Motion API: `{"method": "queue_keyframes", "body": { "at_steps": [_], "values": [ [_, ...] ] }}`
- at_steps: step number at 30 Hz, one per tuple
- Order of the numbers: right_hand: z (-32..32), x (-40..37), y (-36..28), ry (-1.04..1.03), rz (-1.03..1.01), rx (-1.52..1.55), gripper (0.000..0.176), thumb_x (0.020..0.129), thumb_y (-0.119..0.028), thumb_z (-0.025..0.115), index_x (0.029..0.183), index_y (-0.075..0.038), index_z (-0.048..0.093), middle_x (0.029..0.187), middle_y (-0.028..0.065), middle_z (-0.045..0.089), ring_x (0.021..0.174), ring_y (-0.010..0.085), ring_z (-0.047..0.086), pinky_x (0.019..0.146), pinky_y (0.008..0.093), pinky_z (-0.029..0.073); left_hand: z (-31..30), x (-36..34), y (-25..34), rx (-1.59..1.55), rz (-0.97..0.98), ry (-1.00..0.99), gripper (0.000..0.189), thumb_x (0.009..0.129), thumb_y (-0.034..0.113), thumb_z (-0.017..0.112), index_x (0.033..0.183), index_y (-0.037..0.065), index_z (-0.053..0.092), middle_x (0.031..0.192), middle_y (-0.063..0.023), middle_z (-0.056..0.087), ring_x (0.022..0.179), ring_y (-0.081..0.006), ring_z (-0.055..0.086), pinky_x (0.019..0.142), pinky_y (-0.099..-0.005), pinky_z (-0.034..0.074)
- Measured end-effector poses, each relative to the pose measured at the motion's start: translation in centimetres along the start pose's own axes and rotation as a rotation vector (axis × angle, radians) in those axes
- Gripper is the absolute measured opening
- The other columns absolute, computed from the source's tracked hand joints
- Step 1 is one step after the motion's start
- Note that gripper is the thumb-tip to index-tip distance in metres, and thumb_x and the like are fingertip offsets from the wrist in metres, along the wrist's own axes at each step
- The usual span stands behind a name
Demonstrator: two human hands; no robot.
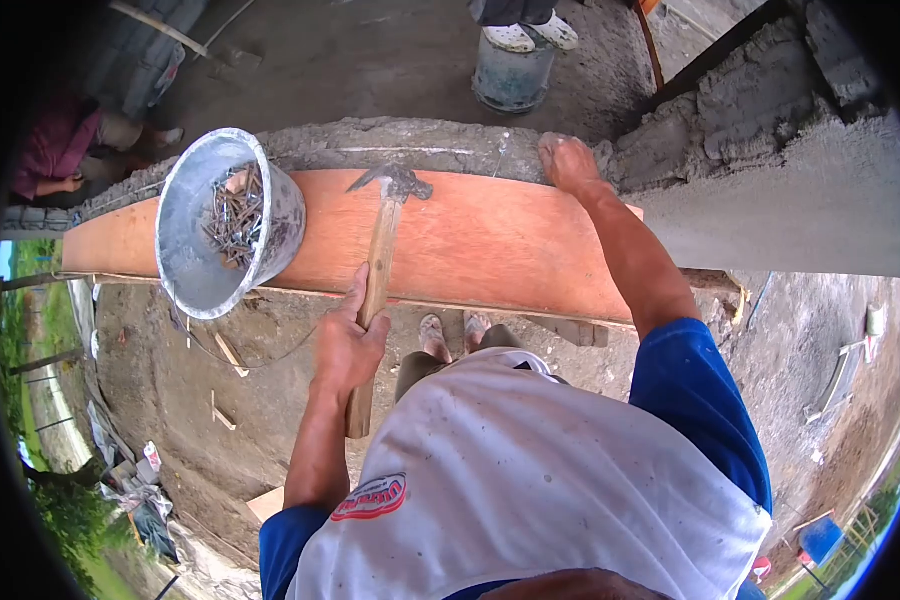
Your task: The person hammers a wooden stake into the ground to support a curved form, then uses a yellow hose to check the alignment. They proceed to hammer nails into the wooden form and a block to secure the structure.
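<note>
My left hand (350, 345) is wrapped round the wooden handle of a claw hammer (381, 255). The hammer's metal head lies over the far edge of a reddish wooden board (490, 245). My right hand (572, 165) is closed at the rough top of the wall, just past the board's far right edge; what its fingers hold, if anything, is hidden. Left of the hammer, a grey plastic bucket (288, 220) stands tilted on the board. Inside it are many loose nails (235, 218).
Behind the board runs a rough concrete wall top (420, 140), rising to a block wall (770, 110) at right. Another person (60, 150) is at far left. A second person's white shoes (530, 36) rest on an upturned bucket (513, 78). Wood scraps (232, 355) lie on the dirt below.
</note>
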State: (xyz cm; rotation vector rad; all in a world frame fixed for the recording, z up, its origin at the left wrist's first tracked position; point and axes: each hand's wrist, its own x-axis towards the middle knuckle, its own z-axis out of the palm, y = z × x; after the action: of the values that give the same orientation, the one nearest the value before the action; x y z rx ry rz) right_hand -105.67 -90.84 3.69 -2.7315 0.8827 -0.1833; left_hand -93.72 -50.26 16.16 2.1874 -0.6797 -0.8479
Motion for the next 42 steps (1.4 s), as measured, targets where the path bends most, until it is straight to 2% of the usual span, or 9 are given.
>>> {"method": "queue_keyframes", "body": {
  "at_steps": [2, 5, 11, 13, 17, 20, 23, 34, 42],
  "values": [
    [-0.1, 0.0, 0.3, 0.014, 0.006, 0.026, 0.022, 0.092, -0.021, 0.047, 0.098, -0.004, 0.059, 0.1, 0.0211, 0.065, 0.094, 0.0434, 0.06, 0.08, 0.0524, 0.048, 0.3, 0.3, 0.4, -0.063, -0.008, -0.05, 0.068, 0.084, 0.007, 0.061, 0.147, 0.01, 0.035, 0.101, -0.0192, 0.069, 0.075, -0.0141, 0.063, 0.073, -0.0316, 0.052],
    [0.1, 0.4, -0.6, 0.037, 0.029, 0.04, 0.02, 0.092, -0.021, 0.049, 0.096, -0.005, 0.06, 0.099, 0.0203, 0.065, 0.093, 0.0429, 0.06, 0.08, 0.051, 0.047, 1.4, 1.4, -0.4, 0.059, 0.301, 0.023, 0.068, 0.084, 0.009, 0.061, 0.147, 0.011, 0.035, 0.098, -0.0215, 0.068, 0.075, -0.019, 0.066, 0.073, -0.0335, 0.052],
    [0.4, 0.7, -2.2, 0.061, 0.053, 0.098, 0.029, 0.094, -0.027, 0.047, 0.096, -0.004, 0.065, 0.101, 0.0208, 0.066, 0.097, 0.041, 0.061, 0.085, 0.0501, 0.049, 2.1, 2.5, 6.6, 0.133, 0.162, -0.161, 0.067, 0.085, 0.01, 0.062, 0.147, 0.012, 0.036, 0.084, -0.0269, 0.065, 0.067, -0.0318, 0.066, 0.07, -0.0377, 0.051],
    [0.8, -0.4, -1.7, 0.126, 0.055, 0.186, 0.032, 0.094, -0.03, 0.048, 0.098, -0.005, 0.067, 0.101, 0.0199, 0.066, 0.097, 0.0399, 0.061, 0.085, 0.0495, 0.049, 2.8, 3.4, 7.2, 0.208, 0.22, -0.158, 0.066, 0.085, 0.01, 0.061, 0.146, 0.01, 0.036, 0.079, -0.0276, 0.064, 0.066, -0.0354, 0.065, 0.069, -0.0399, 0.051],
    [1.7, -1.3, -1.1, -0.007, 0.132, 0.063, 0.038, 0.095, -0.036, 0.048, 0.103, -0.004, 0.067, 0.105, 0.02, 0.066, 0.103, 0.0384, 0.059, 0.09, 0.0473, 0.048, 4.3, 5.1, 8.9, 0.343, 0.284, -0.141, 0.064, 0.085, 0.011, 0.061, 0.145, 0.007, 0.037, 0.073, -0.0281, 0.062, 0.067, -0.0412, 0.064, 0.068, -0.0452, 0.051],
    [1.0, -1.6, -1.7, -0.084, 0.13, 0.072, 0.042, 0.096, -0.038, 0.046, 0.102, -0.002, 0.067, 0.108, 0.0208, 0.065, 0.108, 0.0379, 0.057, 0.093, 0.0462, 0.046, 5.4, 7.1, 9.2, 0.404, 0.383, -0.119, 0.063, 0.085, 0.011, 0.059, 0.144, 0.006, 0.037, 0.073, -0.0292, 0.062, 0.07, -0.0425, 0.064, 0.068, -0.0489, 0.05],
    [1.1, -1.7, -1.4, -0.104, 0.106, 0.076, 0.042, 0.096, -0.038, 0.045, 0.102, -0.002, 0.067, 0.11, 0.0206, 0.065, 0.109, 0.0373, 0.057, 0.094, 0.0459, 0.046, 6.5, 9.0, 9.6, 0.46, 0.413, -0.1, 0.065, 0.086, 0.012, 0.057, 0.147, 0.012, 0.035, 0.077, -0.0294, 0.062, 0.07, -0.0423, 0.064, 0.068, -0.0456, 0.049],
    [-0.5, -2.7, -2.5, -0.03, 0.048, 0.076, 0.042, 0.098, -0.036, 0.041, 0.097, -0.004, 0.068, 0.101, 0.0211, 0.066, 0.096, 0.04, 0.062, 0.087, 0.0477, 0.049, 8.1, 10.4, 11.0, 0.544, 0.335, -0.143, 0.066, 0.087, 0.014, 0.056, 0.148, 0.013, 0.031, 0.082, -0.0307, 0.063, 0.08, -0.044, 0.064, 0.075, -0.0484, 0.048],
    [1.0, -2.0, -1.7, -0.031, 0.088, 0.08, 0.041, 0.098, -0.034, 0.04, 0.096, -0.005, 0.069, 0.101, 0.0195, 0.067, 0.1, 0.0374, 0.061, 0.088, 0.048, 0.049, 9.0, 11.5, 11.9, 0.644, 0.315, -0.163, 0.065, 0.088, 0.015, 0.052, 0.148, 0.01, 0.03, 0.085, -0.0309, 0.063, 0.083, -0.0441, 0.064, 0.078, -0.0484, 0.049]
  ]
}}
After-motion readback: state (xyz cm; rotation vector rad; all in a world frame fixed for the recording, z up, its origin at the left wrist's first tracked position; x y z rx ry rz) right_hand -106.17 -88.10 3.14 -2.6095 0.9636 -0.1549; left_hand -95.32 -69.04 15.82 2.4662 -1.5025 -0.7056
